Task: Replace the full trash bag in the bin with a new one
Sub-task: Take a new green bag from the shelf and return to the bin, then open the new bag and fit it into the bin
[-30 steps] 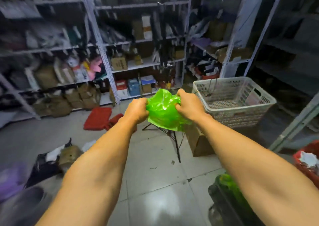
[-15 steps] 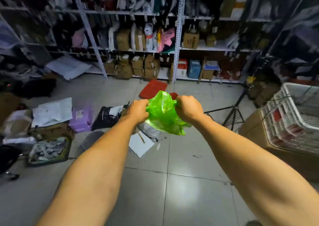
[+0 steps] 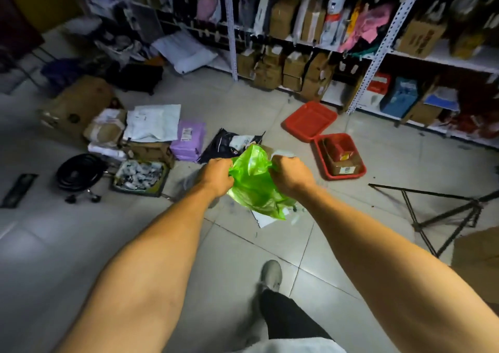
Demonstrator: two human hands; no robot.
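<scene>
A crumpled bright green trash bag (image 3: pixel 255 188) hangs in front of me at arm's length, above the tiled floor. My left hand (image 3: pixel 216 176) is clenched on its left edge and my right hand (image 3: pixel 290 176) is clenched on its right edge, both arms stretched forward. The bag's top edge bunches up between my fists and its body sags below them. No bin shows in this view.
Two red trays (image 3: pixel 309 120) lie on the floor ahead right, one holding a box. Parcels and boxes (image 3: pixel 151 134) and a black stool (image 3: pixel 79 172) clutter the left. Shelving (image 3: pixel 297 42) lines the back. A black tripod (image 3: pixel 445 215) stands right. My foot (image 3: pixel 271 274) is below.
My view has swung left, away from the white basket and green-lined bin, toward the cluttered floor. Both hands keep their hold on the green bag. My foot has come into view.
</scene>
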